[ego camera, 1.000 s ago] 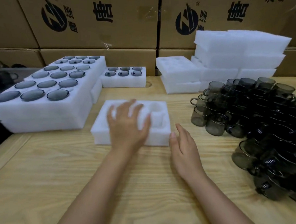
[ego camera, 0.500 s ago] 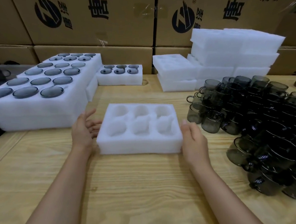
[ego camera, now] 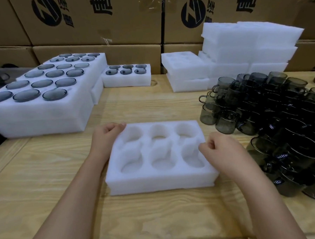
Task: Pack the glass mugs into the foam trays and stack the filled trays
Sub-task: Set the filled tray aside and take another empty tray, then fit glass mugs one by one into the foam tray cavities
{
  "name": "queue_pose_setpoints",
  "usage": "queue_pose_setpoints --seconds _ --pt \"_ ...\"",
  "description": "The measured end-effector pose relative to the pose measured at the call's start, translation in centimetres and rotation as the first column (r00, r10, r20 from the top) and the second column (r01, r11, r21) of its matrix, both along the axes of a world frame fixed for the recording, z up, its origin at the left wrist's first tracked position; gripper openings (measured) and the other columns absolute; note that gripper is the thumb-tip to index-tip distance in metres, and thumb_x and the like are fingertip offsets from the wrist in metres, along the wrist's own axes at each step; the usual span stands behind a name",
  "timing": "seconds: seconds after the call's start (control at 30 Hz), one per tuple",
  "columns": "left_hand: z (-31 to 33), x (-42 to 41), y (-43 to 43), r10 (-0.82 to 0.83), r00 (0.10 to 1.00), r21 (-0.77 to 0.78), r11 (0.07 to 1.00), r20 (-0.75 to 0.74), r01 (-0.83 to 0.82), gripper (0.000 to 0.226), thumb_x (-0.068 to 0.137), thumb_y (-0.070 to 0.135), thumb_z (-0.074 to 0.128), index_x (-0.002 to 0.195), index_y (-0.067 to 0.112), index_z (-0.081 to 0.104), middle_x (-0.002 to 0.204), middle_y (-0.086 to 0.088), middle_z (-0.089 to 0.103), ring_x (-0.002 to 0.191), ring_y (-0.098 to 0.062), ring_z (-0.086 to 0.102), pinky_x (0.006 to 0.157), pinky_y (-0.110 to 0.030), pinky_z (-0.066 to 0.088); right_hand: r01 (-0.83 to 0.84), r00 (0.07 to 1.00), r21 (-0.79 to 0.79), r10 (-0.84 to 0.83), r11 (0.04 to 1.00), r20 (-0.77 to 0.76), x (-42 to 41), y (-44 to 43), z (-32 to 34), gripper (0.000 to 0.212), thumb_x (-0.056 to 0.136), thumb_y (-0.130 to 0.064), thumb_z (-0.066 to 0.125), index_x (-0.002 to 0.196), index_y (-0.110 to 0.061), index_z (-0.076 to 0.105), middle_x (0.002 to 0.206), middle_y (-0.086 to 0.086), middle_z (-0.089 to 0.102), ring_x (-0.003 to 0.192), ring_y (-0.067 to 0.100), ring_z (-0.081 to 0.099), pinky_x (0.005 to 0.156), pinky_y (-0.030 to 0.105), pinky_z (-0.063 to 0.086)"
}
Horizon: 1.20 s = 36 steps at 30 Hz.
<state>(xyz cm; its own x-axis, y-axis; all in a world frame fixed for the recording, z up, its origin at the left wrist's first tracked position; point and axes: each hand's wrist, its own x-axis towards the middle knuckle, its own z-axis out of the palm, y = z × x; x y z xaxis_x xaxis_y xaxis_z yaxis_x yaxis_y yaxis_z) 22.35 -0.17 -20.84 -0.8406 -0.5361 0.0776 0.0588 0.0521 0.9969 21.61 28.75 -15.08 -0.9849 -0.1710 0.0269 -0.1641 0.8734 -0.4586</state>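
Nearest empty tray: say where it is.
Head view: the nearest empty tray lies centre-front on the table, held by the left hand and right hand, left of the loose mugs.

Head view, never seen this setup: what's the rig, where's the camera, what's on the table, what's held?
No robot here: a person wears one wide-angle camera on the head, looking down at their own bare hands. The left hand and right hand each grip an edge of an empty foam tray with six pockets, lying on the wooden table. Left of it stand filled trays; on the right is a pile of smoky glass mugs. Behind sit spare foam trays and cardboard boxes.
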Motion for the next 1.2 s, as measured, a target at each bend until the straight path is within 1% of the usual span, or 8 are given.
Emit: queue_pose_setpoints --seconds 0.1,0.23,0.4,0.53,0.7,0.83,1.07,1.2 --pt "0.0 -0.1 -0.1 0.013 1.000 -0.006 1.000 0.010 -0.013 0.026 0.080 0.024 0.074 0.056 0.014 0.068 0.071 -0.009 0.064 0.066 -0.020 0.058 0.067 -0.034 0.045 -0.093 0.955 0.012 0.093 0.996 -0.281 2.4 1.9 -0.2 0.021 0.086 -0.040 0.044 0.081 -0.023 0.055 0.080 -0.006 0.058 0.073 0.017 0.054 0.062 0.033 0.042" --pt "0.2 -0.1 0.0 -0.014 1.000 0.015 1.000 0.016 0.014 0.023 0.066 0.037 0.073 0.055 0.016 0.068 0.068 -0.008 0.063 0.067 -0.022 0.058 0.067 -0.036 0.045 0.057 0.666 -0.094 -0.108 0.994 -0.738 4.3 5.5 -0.8 0.029 0.088 -0.028 0.049 0.102 -0.007 0.063 0.102 0.010 0.061 0.094 0.030 0.052 0.085 0.040 0.039" --pt "0.4 0.3 0.3 -0.020 1.000 0.021 1.000 0.003 0.020 0.022 0.067 0.036 0.072 0.055 0.017 0.068 0.065 -0.006 0.064 0.066 -0.023 0.058 0.067 -0.036 0.045 0.117 0.832 -0.306 -0.261 0.945 -0.489 2.5 10.6 -0.7 0.045 0.080 -0.050 0.052 0.115 -0.022 0.045 0.108 -0.006 0.047 0.106 0.031 0.050 0.089 0.053 0.043" --pt "0.5 0.4 0.6 -0.024 0.999 -0.001 1.000 -0.022 0.024 0.024 0.075 0.029 0.071 0.058 0.013 0.068 0.073 -0.013 0.062 0.069 -0.024 0.056 0.069 -0.038 0.044 0.405 0.742 -0.126 -0.406 0.906 -0.533 2.4 10.0 -2.5 0.060 0.083 -0.059 0.049 0.119 -0.011 0.053 0.130 0.009 0.042 0.124 0.039 0.039 0.092 0.062 0.039" --pt "0.8 0.6 0.8 -0.024 1.000 -0.013 1.000 -0.014 0.024 0.024 0.069 0.035 0.069 0.056 0.015 0.067 0.073 -0.013 0.062 0.069 -0.024 0.056 0.068 -0.037 0.044 0.408 0.727 -0.103 -0.392 0.907 -0.564 2.0 9.4 -2.8 0.044 0.084 -0.036 0.061 0.105 0.002 0.061 0.120 0.016 0.050 0.118 0.041 0.043 0.086 0.062 0.042" --pt "0.7 0.7 0.8 -0.019 1.000 -0.029 0.999 -0.012 0.019 0.023 0.071 0.034 0.069 0.056 0.016 0.069 0.071 -0.009 0.064 0.069 -0.023 0.058 0.069 -0.037 0.044 0.387 0.735 -0.109 -0.378 0.915 -0.562 1.9 9.2 -2.7 0.048 0.082 -0.041 0.061 0.102 0.003 0.062 0.109 0.016 0.052 0.108 0.041 0.048 0.082 0.061 0.044" --pt "0.4 0.4 0.6 -0.039 0.999 -0.039 0.999 -0.031 0.038 0.035 0.087 0.016 0.066 0.052 0.021 0.069 0.063 0.008 0.067 0.064 -0.015 0.059 0.065 -0.030 0.044 0.227 0.762 -0.231 -0.320 0.946 -0.563 2.3 8.2 -1.3 0.063 0.074 -0.058 0.060 0.097 0.001 0.063 0.103 0.011 0.052 0.100 0.034 0.048 0.086 0.051 0.045" --pt "0.5 0.5 0.6 -0.067 0.997 -0.045 0.997 -0.033 0.065 0.039 0.088 0.011 0.064 0.051 0.023 0.069 0.058 0.012 0.065 0.058 -0.006 0.058 0.061 -0.027 0.042 0.072 0.716 -0.259 -0.230 0.963 -0.659 2.7 5.2 0.8 0.045 0.072 -0.047 0.067 0.088 -0.004 0.066 0.094 0.006 0.057 0.088 0.027 0.052 0.079 0.021 0.032"
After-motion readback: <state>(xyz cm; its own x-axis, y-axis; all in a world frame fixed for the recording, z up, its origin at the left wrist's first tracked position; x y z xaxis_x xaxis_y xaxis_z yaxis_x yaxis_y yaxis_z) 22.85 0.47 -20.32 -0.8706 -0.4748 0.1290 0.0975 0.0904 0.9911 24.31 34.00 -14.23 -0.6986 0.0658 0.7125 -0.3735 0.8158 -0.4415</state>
